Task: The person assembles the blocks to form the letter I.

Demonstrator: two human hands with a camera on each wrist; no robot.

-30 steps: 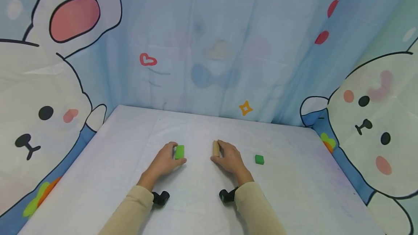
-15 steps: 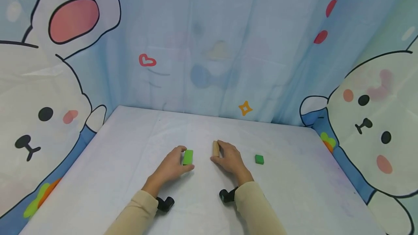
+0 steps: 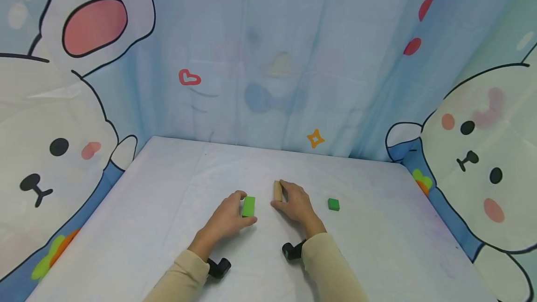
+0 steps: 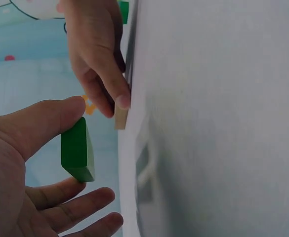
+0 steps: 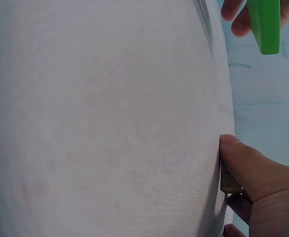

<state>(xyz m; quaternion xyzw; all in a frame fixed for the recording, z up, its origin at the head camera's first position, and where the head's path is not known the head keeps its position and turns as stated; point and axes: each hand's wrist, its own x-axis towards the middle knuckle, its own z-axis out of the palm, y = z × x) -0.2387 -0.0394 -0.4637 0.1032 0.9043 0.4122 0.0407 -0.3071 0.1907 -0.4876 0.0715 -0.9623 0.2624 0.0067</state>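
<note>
My left hand point(image 3: 226, 213) pinches a bright green rectangular block point(image 3: 249, 207) by its two ends, between thumb and fingertips. In the left wrist view that green block point(image 4: 76, 150) is raised off the tabletop, its darker side facing the camera. To the right, my right hand point(image 3: 296, 204) holds a plain wooden block point(image 3: 278, 191) between thumb and fingers, low at the white cloth. From the right wrist my thumb covers much of the wooden block point(image 5: 230, 182). A gap separates the two blocks. Beyond my right hand, a small green cube point(image 3: 333, 204) sits by itself.
A white cloth covers the table point(image 3: 377, 246). Behind it hangs a blue curtain point(image 3: 226, 36) printed with white cartoon animals, reaching down along both sides. Black wrist cameras point(image 3: 219, 268) jut from below each sleeve, close over the cloth.
My left hand has carried the green block to the right and slightly nearer me, closer to the wooden block. The right hand and the green cube have stayed in place.
</note>
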